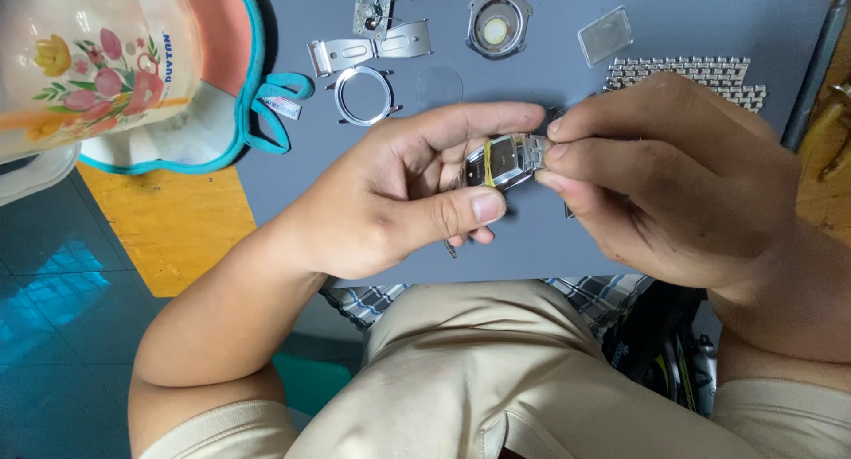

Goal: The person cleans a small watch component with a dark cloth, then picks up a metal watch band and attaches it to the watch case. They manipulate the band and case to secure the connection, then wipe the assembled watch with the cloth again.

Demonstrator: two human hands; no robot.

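Two hands work a watch case above a grey counter.

Head view: the left hand point(399, 193) is curled shut around a rectangular silver watch case point(505, 160) with a yellow band across it, thumb near and fingers far. The right hand point(674, 171) pinches the case's right end with closed fingertips. The case hangs just above the counter point(709, 16). On the counter beyond lie a round metal ring point(363, 96), a clear glass disc point(440, 85), a metal bracelet point(687, 73) far right, and a round case back point(497, 23). A flowered plastic jug point(89, 60) stands far left.
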